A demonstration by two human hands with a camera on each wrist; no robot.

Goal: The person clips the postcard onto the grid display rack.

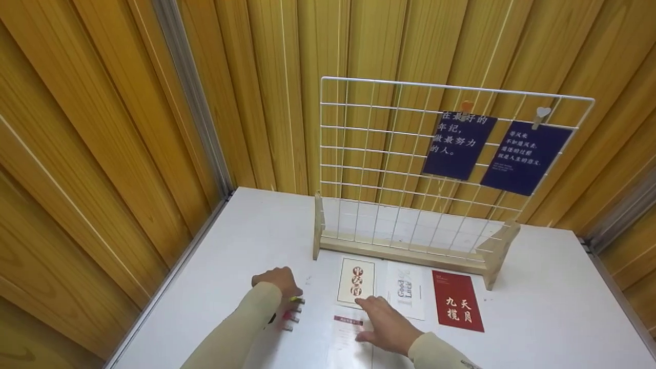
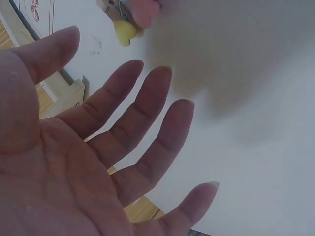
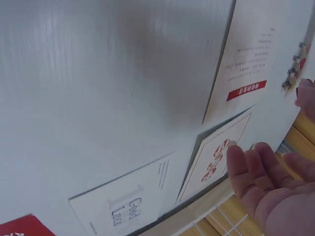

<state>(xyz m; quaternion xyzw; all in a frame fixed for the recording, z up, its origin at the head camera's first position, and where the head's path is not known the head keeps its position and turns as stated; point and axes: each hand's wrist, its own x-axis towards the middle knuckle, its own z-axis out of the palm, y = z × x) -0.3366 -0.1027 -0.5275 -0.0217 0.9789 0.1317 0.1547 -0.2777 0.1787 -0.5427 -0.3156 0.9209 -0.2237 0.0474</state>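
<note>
Here's the left hand, out over the worktop, right at the far end of a row of clips. Nothing in that grip: the fingers are spread and slightly bent, the palm bare. The left wrist view puts the yellow clip just beyond the fingertips, with the pink clip right beside it.

Over to the right hand, and its grip is loose too, fingers relaxed and holding nothing. It's over the near edge of the cream card; whether the fingertips touch it, I can't tell. A white card with a red banner lies on the person's side of the cream one, partly behind the hand in the head view.

Moving right along the row: the Good Luck card is next to the cream card, then comes the red card, all flat in front of the rack.

And up on the rack's wire grid, two blue cards hang towards the right end: the left one under an orange clip, the right one under a white clip. Wood panelling stands behind it all.
</note>
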